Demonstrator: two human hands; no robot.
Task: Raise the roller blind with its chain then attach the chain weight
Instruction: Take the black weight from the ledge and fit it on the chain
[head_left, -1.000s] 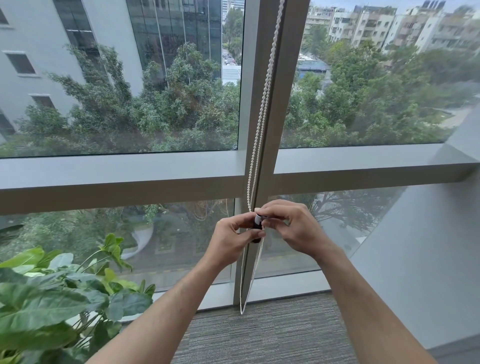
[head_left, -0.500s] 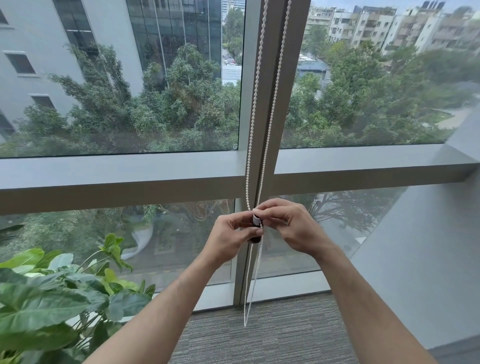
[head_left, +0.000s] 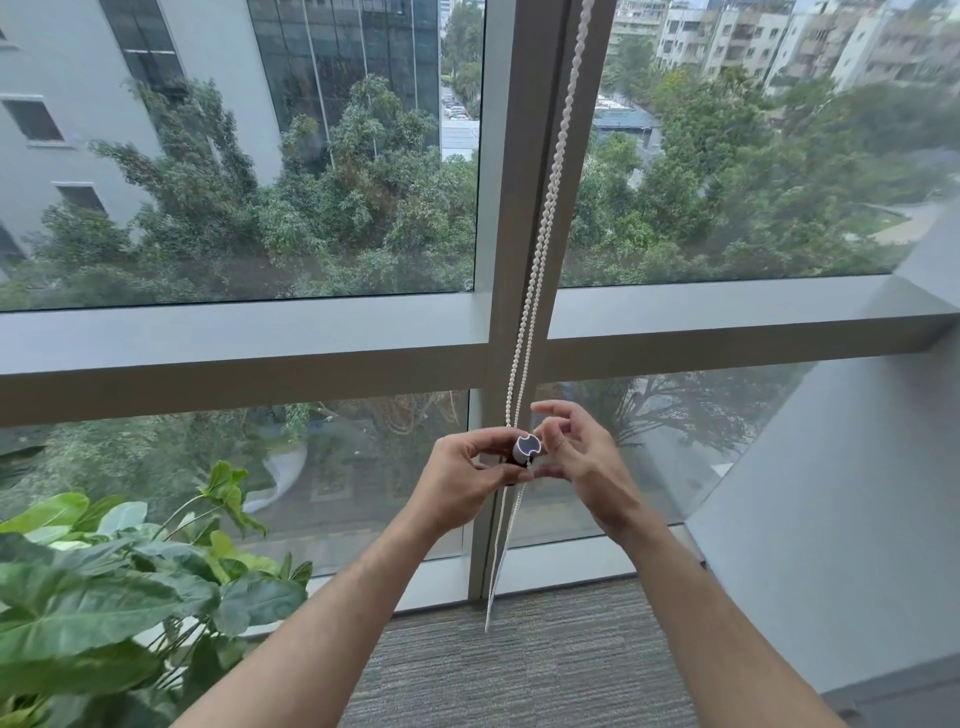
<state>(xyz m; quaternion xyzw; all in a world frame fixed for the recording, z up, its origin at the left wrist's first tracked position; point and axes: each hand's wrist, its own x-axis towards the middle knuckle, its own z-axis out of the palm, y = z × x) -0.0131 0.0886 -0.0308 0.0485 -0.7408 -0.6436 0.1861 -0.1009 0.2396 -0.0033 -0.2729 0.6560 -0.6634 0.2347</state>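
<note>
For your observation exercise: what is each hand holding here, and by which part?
The left hand pinches the chain weight by its dark side, chain running through it. The right hand is open beside it, holding nothing.

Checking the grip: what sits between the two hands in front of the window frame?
In the head view, the dark chain weight on the bead chain; left hand pinches it, right hand is open beside it.

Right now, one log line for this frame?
step: attach weight | left hand: holds weight on chain | right hand: open beside weight | chain loop: hangs below hands | blind: out of view
</note>
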